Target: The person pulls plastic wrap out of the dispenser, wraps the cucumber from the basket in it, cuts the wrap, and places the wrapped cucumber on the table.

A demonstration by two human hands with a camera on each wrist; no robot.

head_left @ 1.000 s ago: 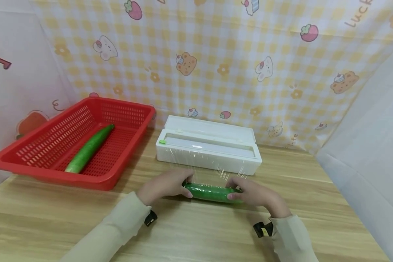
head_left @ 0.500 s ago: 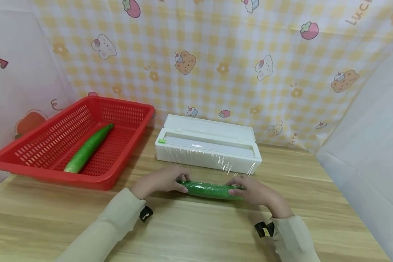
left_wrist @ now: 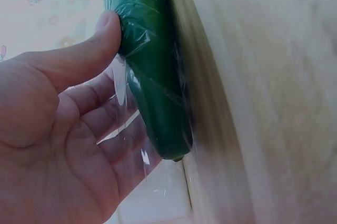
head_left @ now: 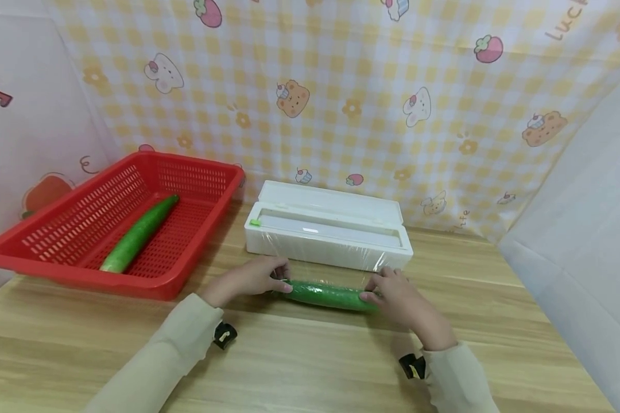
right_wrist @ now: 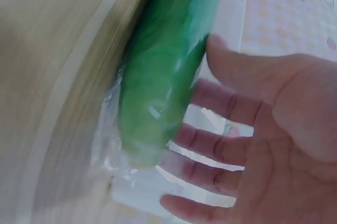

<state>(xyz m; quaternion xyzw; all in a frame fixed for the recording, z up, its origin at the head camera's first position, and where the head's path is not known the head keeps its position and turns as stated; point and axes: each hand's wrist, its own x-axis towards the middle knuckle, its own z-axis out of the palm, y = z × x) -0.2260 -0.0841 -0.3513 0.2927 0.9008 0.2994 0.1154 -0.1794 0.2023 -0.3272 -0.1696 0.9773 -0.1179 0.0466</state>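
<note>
A: What's in the basket?
B: The red basket [head_left: 170, 287] holds a loose cucumber [head_left: 139, 236], lying aslant on the slatted bottom, its pale end toward the near side.
A: And the box?
B: The white box [head_left: 289, 245] has its lid [head_left: 336, 201] tipped back. A green clip [head_left: 255, 222] sits at one end of the slot; something pale lies inside, hard to make out. Clear film [right_wrist: 105, 142] stretches down from the front of the box to the wrapped cucumber [head_left: 325, 295].
A: Where's that one?
B: On the table [head_left: 310, 361], just in front of the box, between the hands.
A: Are they gripping it?
B: The left hand [head_left: 255, 279] holds one end, thumb against it and fingers behind. The right hand [head_left: 395, 295] touches the other end with its thumb, fingers fairly straight over the film.
A: And the room?
B: The tabletop is light wood grain. Behind hangs a yellow checked cloth [head_left: 341, 137] with bears and strawberries; a plain white sheet [head_left: 584, 229] closes the right side.
</note>
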